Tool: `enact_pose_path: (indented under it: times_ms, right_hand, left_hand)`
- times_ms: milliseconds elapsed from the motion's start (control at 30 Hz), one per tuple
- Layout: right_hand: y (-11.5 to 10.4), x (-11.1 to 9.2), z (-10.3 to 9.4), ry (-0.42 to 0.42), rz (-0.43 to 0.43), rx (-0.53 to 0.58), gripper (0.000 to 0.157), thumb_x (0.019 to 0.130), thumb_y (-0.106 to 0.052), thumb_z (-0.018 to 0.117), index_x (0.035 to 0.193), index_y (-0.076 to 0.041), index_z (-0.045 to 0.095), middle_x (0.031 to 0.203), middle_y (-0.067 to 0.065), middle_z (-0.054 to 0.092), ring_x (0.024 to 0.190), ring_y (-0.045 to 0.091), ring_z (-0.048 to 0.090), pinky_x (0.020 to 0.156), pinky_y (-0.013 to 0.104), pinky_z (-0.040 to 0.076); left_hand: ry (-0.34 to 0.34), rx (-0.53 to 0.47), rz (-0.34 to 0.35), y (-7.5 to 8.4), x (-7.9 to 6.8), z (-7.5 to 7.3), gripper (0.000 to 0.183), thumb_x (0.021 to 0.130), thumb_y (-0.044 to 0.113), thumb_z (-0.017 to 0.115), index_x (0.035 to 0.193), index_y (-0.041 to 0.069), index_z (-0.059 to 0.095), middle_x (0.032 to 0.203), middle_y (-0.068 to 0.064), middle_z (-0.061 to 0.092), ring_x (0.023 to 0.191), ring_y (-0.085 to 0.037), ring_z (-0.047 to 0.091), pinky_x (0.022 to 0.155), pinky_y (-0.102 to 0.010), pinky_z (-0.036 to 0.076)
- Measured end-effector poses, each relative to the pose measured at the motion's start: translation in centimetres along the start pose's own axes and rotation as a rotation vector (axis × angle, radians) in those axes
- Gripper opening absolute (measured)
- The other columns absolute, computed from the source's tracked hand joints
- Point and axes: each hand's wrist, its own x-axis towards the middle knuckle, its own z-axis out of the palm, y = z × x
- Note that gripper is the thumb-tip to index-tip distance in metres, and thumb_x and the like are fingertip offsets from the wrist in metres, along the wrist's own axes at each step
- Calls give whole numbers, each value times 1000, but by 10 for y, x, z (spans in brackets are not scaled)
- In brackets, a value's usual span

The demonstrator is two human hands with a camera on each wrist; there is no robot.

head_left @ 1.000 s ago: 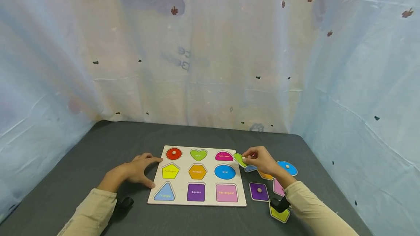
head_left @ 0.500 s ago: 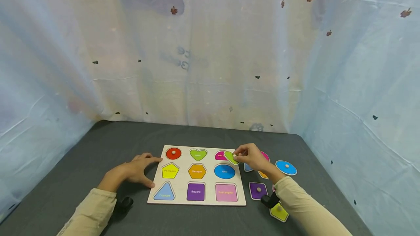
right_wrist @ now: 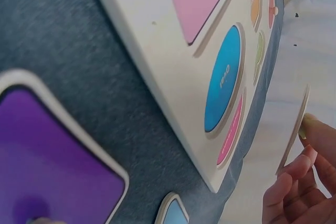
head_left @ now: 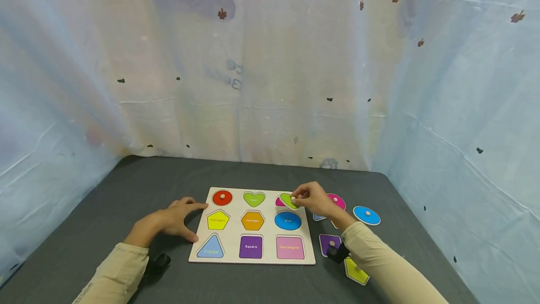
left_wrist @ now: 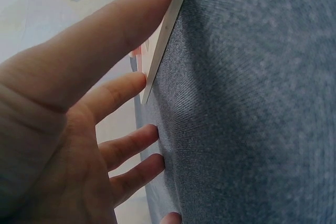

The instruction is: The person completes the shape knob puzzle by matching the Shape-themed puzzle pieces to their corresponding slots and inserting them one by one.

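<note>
A white wooden shape puzzle board [head_left: 269, 247] lies on the dark cloth, with labelled recesses of several colours. My left hand [head_left: 179, 219] touches its left edge, thumb and forefinger extended and spread apart; the left wrist view shows the thumb [left_wrist: 142, 11] against the rim. My right hand [head_left: 315, 198] pinches a green heart puzzle piece [head_left: 285, 200] by its knob. That piece is tilted above the board, partly covering the magenta half-round recess [head_left: 279, 202]. Left of it is the green heart recess [head_left: 254, 199]. A red circle piece [head_left: 222, 197] with a knob sits at the top left.
Right of the board lie a magenta piece [head_left: 338, 202], a blue oval piece [head_left: 366, 216], a purple square piece [head_left: 326, 243] and a yellow pentagon piece [head_left: 355, 272]. A light blue piece [head_left: 319, 217] is partly hidden by my right arm. Pale curtains [head_left: 270, 130] surround the table.
My right hand has carried the green heart piece leftward, from the board's right edge to over the half-round recess. My left hand has stayed at the board's left edge.
</note>
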Motion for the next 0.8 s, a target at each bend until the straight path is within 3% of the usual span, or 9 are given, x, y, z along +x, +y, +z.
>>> enact_pose_path:
  times_ms: [200, 433, 800]
  right_hand:
    - [-5, 6, 6, -5, -44, 22, 14, 93, -3, 69, 101, 8, 74, 82, 18, 65, 68, 17, 54, 59, 20, 46]
    - [-8, 16, 16, -5, 34, 25, 11, 93, -5, 70, 100, 2, 76, 80, 9, 60, 71, 16, 50, 59, 21, 42]
    - [-15, 28, 27, -9, 9, 32, 11, 93, -4, 70, 100, 2, 76, 78, 10, 60, 71, 15, 52, 61, 21, 44]
  left_hand:
    - [-4, -2, -14, 0, 0, 0, 94, 71, 38, 92, 151, 17, 47, 148, -23, 38, 131, -46, 39, 99, -74, 38]
    - [-3, -8, -20, 1, 1, 2, 95, 70, 38, 92, 151, 18, 47, 148, -21, 39, 131, -44, 38, 99, -73, 39]
    - [1, -3, -17, -1, 1, 2, 96, 70, 39, 92, 151, 18, 47, 148, -21, 39, 131, -44, 39, 99, -74, 38]
